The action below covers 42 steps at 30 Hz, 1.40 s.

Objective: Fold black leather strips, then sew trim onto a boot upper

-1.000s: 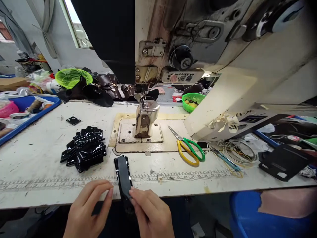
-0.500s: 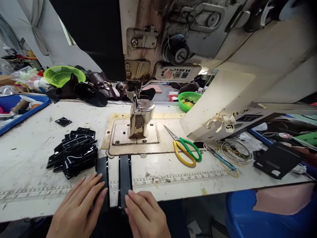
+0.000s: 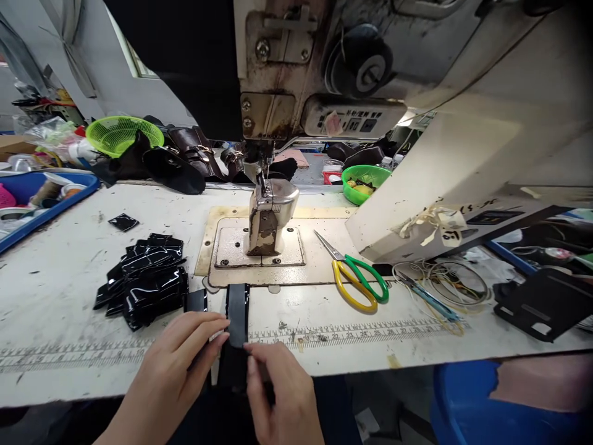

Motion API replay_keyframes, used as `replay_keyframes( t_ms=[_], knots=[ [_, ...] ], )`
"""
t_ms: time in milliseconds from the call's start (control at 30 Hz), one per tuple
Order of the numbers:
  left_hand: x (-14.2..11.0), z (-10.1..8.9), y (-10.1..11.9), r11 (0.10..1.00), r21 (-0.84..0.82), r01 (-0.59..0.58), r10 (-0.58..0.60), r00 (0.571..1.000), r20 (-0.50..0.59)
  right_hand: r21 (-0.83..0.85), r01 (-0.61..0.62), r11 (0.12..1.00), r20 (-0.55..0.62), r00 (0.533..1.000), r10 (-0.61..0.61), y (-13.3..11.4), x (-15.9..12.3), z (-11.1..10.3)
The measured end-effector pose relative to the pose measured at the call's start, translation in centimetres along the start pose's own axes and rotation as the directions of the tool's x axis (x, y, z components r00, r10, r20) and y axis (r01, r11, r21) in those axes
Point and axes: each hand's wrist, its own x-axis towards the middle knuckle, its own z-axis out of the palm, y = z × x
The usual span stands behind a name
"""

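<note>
Black strip (image 3: 238, 314); matte, glossy-edged

- On the scuffed white worktop (image 3: 69, 296), the brown-and-silver metal sewing post (image 3: 271, 216) stands centrally.
- Before it: the long dark-grey, black-edged strip (image 3: 238, 312); just left, a second dark strip (image 3: 196, 301).
- Farther left: a pile of glossy black pieces (image 3: 151, 275); behind that, one loose black square (image 3: 123, 222).
- Right of the post: steel scissors with yellow and green handles (image 3: 343, 259).
- Behind, rightward: a round green plastic bowl (image 3: 354, 196).
- Far left: a blue plastic tray (image 3: 46, 216).
</note>
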Motion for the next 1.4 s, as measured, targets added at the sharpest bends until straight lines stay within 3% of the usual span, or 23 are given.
replay_keyframes(
  t_ms=[100,167,233,300,400,500,633,900,1133,1400],
  knots=[
    [0.6,0.5,0.8,0.997,-0.064,-0.033,0.033,0.999,-0.014,0.206,-0.288,0.935,-0.042,0.952,0.303,0.0,0.1,-0.1],
    [0.6,1.2,0.9,0.991,0.003,-0.13,0.13,0.99,0.053,0.316,-0.35,0.882,-0.059,0.92,0.387,0.0,0.3,-0.6],
    [0.4,1.9,0.5,0.965,0.126,-0.229,0.207,0.964,0.17,0.253,-0.27,0.929,-0.16,0.935,0.316,-0.1,0.2,-1.2],
    [0.1,2.2,0.0,0.928,0.219,-0.302,0.242,0.934,0.264,0.008,-0.104,0.995,-0.235,0.967,0.103,-0.1,-0.4,-1.6],
    [-0.7,1.7,-0.8,0.9,0.289,-0.326,0.247,0.928,0.278,-0.306,0.125,0.944,-0.171,0.968,-0.183,0.2,-1.7,-1.8],
    [-1.4,0.9,-1.4,0.908,0.297,-0.296,0.22,0.94,0.262,-0.335,0.238,0.912,-0.078,0.957,-0.278,0.7,-2.3,-1.5],
    [-1.0,0.9,-1.1,0.944,0.22,-0.247,0.191,0.95,0.246,-0.224,0.33,0.917,0.042,0.943,-0.33,0.7,-1.3,-1.3],
    [1.4,3.2,-0.6,0.965,0.152,-0.214,0.152,0.929,0.338,-0.262,0.32,0.91,0.002,0.943,-0.331,0.8,-1.0,-1.0],
    [1.7,3.4,-0.8,0.938,0.204,-0.281,0.198,0.915,0.352,-0.307,0.346,0.886,0.094,0.938,-0.334,1.8,-1.5,-1.9],
    [2.2,3.2,-0.9,0.946,0.196,-0.258,0.173,0.914,0.367,-0.301,0.251,0.92,0.051,0.968,-0.247,1.4,-1.3,-2.1]
  ],
)
